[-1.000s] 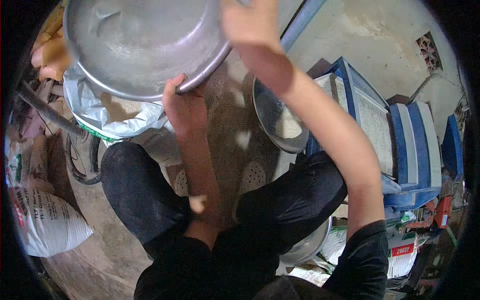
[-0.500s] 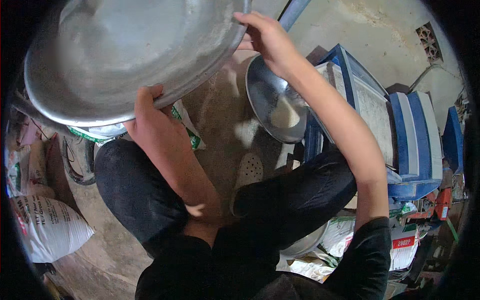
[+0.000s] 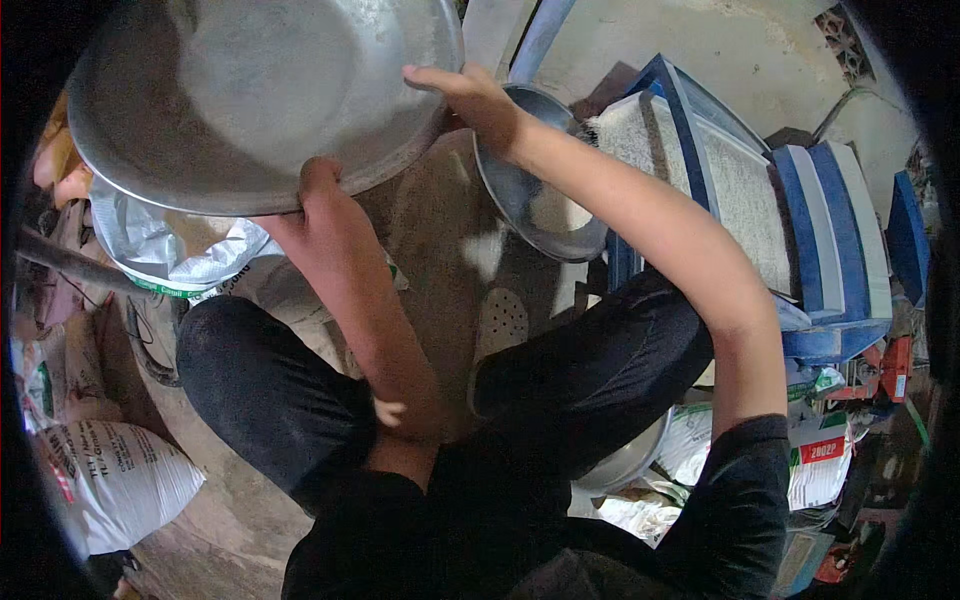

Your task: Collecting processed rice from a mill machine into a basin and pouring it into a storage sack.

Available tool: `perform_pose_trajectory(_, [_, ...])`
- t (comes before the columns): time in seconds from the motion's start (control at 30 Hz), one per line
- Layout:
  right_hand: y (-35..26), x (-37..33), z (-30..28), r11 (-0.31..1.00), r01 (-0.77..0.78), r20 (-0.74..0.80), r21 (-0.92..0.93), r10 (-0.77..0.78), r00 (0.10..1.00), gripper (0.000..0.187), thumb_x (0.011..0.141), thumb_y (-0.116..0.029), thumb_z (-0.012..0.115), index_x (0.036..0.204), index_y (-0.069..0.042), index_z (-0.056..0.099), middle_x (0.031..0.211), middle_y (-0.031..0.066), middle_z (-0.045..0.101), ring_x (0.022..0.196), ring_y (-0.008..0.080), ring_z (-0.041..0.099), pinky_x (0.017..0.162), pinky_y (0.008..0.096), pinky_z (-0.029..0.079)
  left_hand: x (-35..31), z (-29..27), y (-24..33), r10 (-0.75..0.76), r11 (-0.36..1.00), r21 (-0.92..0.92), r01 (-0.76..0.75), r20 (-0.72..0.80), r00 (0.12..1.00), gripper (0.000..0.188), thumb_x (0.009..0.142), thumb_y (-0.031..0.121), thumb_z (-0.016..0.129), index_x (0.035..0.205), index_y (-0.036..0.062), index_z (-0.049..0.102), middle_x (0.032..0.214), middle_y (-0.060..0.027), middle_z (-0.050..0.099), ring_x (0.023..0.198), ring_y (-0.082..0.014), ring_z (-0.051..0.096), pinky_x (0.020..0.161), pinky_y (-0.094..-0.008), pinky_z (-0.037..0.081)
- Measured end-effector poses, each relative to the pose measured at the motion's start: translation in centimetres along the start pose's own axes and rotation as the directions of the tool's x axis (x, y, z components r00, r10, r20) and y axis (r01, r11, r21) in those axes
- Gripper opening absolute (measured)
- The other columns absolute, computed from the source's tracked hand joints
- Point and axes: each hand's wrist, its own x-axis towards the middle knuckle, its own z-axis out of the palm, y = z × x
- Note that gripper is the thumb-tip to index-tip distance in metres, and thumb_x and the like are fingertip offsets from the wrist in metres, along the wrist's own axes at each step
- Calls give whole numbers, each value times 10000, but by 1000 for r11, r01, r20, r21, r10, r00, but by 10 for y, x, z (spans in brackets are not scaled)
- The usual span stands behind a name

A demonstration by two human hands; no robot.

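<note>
Both my hands grip a wide, shallow metal basin [image 3: 290,90] at the upper left. My left hand [image 3: 318,205] holds its near rim, thumb over the edge and fingers underneath. At the right side of the rim, my right hand [image 3: 472,108] lays its thumb inside, with the other fingers mostly hidden below. The basin's inside is dull grey, and I see no heap in it. Partly under its near left edge stands an open white sack [image 3: 175,265] with a green band; something pale tan shows in its mouth.
A second metal basin [image 3: 510,205] with pale grain or meal [image 3: 558,212] sits beside a blue machine [image 3: 685,160], whose tray bears pale material [image 3: 738,200]. A full white sack [image 3: 120,490] lies at the left. A dark hose [image 3: 75,262] runs near the open sack.
The basin has tilted and shrunk inward, showing more of its inside. My right hand has moved left and slightly nearer with its rim. More of the open sack's mouth shows.
</note>
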Motion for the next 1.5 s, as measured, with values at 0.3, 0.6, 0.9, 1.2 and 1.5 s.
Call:
perform_pose_trajectory(0.3, [-12,2,3,996,-55,-104,65,62,993,542,806,-391,631,1089,69,582,964,137,643,851,211,624,756,327,484,-1,2,-6,24,998,-52,-23,13,1000,542,725,11,519,1224,-76,328,1108,-168,480,1004,-257,448,947,-315,305])
perform_pose_trajectory(0.6, [-10,8,-2,998,-67,-161,5,67,985,560,814,-414,624,1102,64,578,990,146,638,854,230,625,749,331,487,7,4,-18,21,993,-120,-20,9,1000,576,714,22,525,1244,-73,320,1152,-167,465,1024,-264,438,960,-318,302])
perform_pose_trajectory(0.9, [-9,8,-3,997,-70,-182,-16,66,981,534,820,-395,626,1096,60,586,990,150,642,849,235,630,748,335,493,6,5,-24,46,993,-108,-43,22,999,664,713,30,534,1301,-63,237,1198,-175,430,1051,-273,428,974,-336,303])
perform_pose_trajectory(1.2, [-8,5,-6,999,-44,-177,-4,43,983,524,831,-385,621,1082,73,589,958,141,652,829,221,630,730,324,485,-5,9,-12,5,996,-90,1,77,997,688,741,6,485,1345,-32,157,1184,-172,422,985,-245,441,927,-312,338])
perform_pose_trajectory(1.5, [-3,0,-16,1000,7,-167,4,-6,986,495,841,-383,612,1078,51,595,960,118,651,820,206,620,724,317,474,-8,14,-18,80,995,-62,-75,81,994,674,740,17,494,1337,-34,187,1201,-179,420,1003,-252,445,934,-310,328])
